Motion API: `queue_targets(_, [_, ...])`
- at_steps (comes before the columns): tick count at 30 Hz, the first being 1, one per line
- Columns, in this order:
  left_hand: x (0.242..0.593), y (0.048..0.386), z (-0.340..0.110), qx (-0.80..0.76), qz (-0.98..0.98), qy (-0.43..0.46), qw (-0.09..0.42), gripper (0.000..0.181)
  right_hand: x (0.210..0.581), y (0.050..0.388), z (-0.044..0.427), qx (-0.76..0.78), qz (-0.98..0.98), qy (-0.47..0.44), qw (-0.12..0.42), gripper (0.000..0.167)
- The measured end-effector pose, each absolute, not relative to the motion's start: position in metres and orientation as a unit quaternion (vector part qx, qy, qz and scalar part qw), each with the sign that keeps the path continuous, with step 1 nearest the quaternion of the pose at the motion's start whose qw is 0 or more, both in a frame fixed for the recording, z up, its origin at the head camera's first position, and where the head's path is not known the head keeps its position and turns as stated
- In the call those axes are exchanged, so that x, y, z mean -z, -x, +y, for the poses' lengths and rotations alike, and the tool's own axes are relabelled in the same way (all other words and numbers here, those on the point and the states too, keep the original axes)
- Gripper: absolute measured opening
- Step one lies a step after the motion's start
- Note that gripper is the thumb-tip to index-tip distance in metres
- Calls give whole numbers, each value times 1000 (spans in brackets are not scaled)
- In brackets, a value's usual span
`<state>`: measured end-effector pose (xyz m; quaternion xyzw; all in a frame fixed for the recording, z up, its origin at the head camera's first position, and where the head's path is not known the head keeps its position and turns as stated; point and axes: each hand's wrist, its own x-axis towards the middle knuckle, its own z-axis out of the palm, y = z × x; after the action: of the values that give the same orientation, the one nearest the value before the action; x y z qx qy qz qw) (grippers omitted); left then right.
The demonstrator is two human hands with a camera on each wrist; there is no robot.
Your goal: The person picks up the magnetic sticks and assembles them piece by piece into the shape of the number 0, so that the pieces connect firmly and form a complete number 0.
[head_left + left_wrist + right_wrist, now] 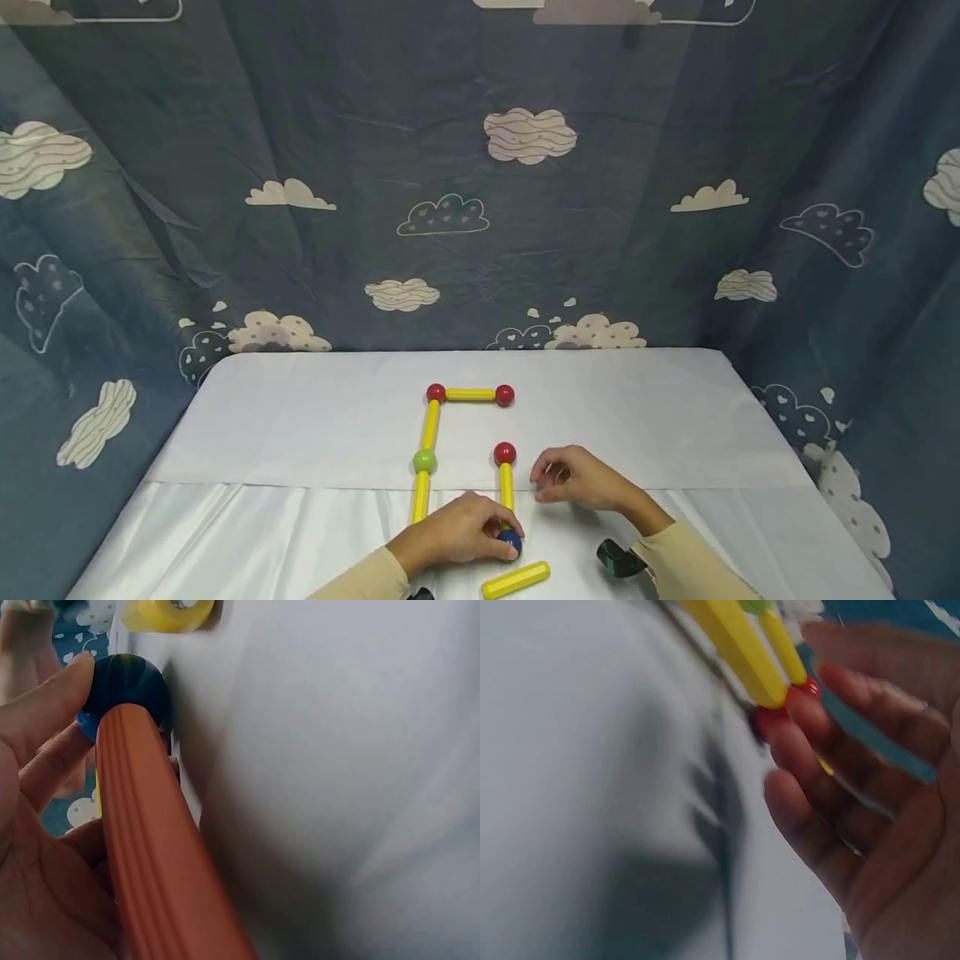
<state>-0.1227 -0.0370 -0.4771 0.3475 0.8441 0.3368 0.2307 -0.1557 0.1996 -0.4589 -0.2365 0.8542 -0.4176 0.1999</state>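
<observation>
My left hand [467, 528] pinches a blue ball [510, 542] between thumb and fingers. A yellow stick [507, 487] runs from that ball to a red ball [505, 453] farther off. In the left wrist view, an orange ridged stick [154, 825] meets the blue ball [131, 686] and extends toward the camera; the left hand hides it in the head view. To the right of the red ball hovers my right hand [581, 478], fingers loosely bent and holding nothing. Fingertips [784, 795] of that hand show over the white cloth in the right wrist view.
A loose yellow stick [516, 580] lies near the front. Left of it, a green ball [424, 461] joins two yellow sticks, with a corner red ball [436, 392], a crosswise yellow stick [470, 394] and another red ball [505, 395] beyond. A cloud-patterned curtain [450, 267] surrounds the white-covered table [300, 417].
</observation>
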Motion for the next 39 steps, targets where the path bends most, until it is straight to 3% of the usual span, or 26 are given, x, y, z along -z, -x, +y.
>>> queue_targets(6, [476,123,-38,-355,839,-331,247,18,465,117,207,444,805,295,259,17])
queue_targets(15, [479,120,-37,-375,831,-315,264,18,485,92,202,438,805,320,240,24])
queue_targets(24, [477,121,-38,-374,834,-306,267,16,479,89,193,384,839,318,219,16])
queue_targets(35, [476,123,-39,-360,836,-323,258,16,480,110,245,462,791,308,254,19])
queue_targets(39, [476,123,-39,-363,835,-319,263,16,480,122,263,519,751,285,294,21])
